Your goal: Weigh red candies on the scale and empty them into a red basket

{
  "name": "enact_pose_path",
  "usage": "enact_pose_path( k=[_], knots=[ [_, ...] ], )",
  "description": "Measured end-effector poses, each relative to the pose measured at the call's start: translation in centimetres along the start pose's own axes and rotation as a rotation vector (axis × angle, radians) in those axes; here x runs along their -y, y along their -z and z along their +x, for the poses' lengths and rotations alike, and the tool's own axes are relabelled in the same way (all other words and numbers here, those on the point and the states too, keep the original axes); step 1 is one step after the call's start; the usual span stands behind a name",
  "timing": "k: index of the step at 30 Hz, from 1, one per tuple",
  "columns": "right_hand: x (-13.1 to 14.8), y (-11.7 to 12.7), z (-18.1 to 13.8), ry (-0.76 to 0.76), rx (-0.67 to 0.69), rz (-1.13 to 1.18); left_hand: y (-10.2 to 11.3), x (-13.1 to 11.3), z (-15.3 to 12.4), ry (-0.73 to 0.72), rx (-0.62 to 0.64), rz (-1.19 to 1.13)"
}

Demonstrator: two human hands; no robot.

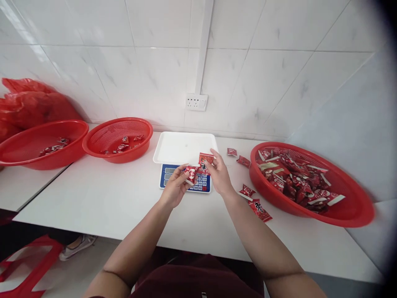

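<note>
My left hand is closed on a small red snack packet with white print. In my right hand is another red packet, flat and marked with dark lettering, pinched between thumb and fingers. Both hands hover over the blue keypad of a digital scale, partly hiding its keys and displays. Behind them the scale's white pan holds nothing that I can see. Right of my right forearm, a red packet and a smaller packet lie on the table.
A large red basket full of packets stands at the right. Two loose packets lie behind it to the left. Farther left are a red colander and a red basin, each with several packets. A red plastic bag sits behind.
</note>
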State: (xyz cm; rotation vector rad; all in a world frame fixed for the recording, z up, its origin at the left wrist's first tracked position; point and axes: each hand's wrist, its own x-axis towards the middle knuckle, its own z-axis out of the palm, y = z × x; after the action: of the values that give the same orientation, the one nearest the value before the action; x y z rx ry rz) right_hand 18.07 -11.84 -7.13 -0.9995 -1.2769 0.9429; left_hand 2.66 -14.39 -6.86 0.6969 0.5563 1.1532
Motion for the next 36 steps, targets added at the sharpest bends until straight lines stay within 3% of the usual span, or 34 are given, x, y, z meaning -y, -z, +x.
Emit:
enact_pose_path(
  k=[2, 8, 12, 14, 18, 20, 30, 33, 36],
  knots=[
    [-0.6, 0.0, 1.3, 0.038, -0.046, -0.067, 0.2, 0.0, -0.3, -0.011, -0.038, 0.007],
    [-1.2, -0.3, 5.0, 0.11, -0.007, -0.269, 0.5, 0.7, -1.1, -0.01, -0.066, 0.061],
    [0.3, -0.1, 4.2, 0.168, -0.046, -0.449, 0.7, 0.9, -1.5, 0.001, -0.09, 0.152],
    [1.4, 0.1, 2.5, 0.134, 0.035, -0.475, 0.8, 0.8, -1.6, -0.026, -0.085, 0.249],
    [3.1, 0.4, -1.3, -0.086, 0.386, -0.418, 0.5, 0.7, -1.8, -0.097, -0.07, 0.41],
    [3.3, 0.7, -2.6, -0.156, 0.453, -0.343, 0.3, 0.9, -1.9, -0.096, -0.052, 0.425],
    [1.1, 3.1, -6.1, -0.283, 0.362, -0.11, 0.6, 3.7, -4.1, -0.025, -0.041, 0.505],
    [0.8, 2.9, -6.6, -0.331, 0.284, -0.151, 0.9, 4.1, -4.4, -0.099, -0.071, 0.597],
    [1.0, 2.1, -6.7, -0.268, 0.181, -0.319, 1.2, 4.1, -4.2, -0.186, -0.186, 0.647]
  ],
)
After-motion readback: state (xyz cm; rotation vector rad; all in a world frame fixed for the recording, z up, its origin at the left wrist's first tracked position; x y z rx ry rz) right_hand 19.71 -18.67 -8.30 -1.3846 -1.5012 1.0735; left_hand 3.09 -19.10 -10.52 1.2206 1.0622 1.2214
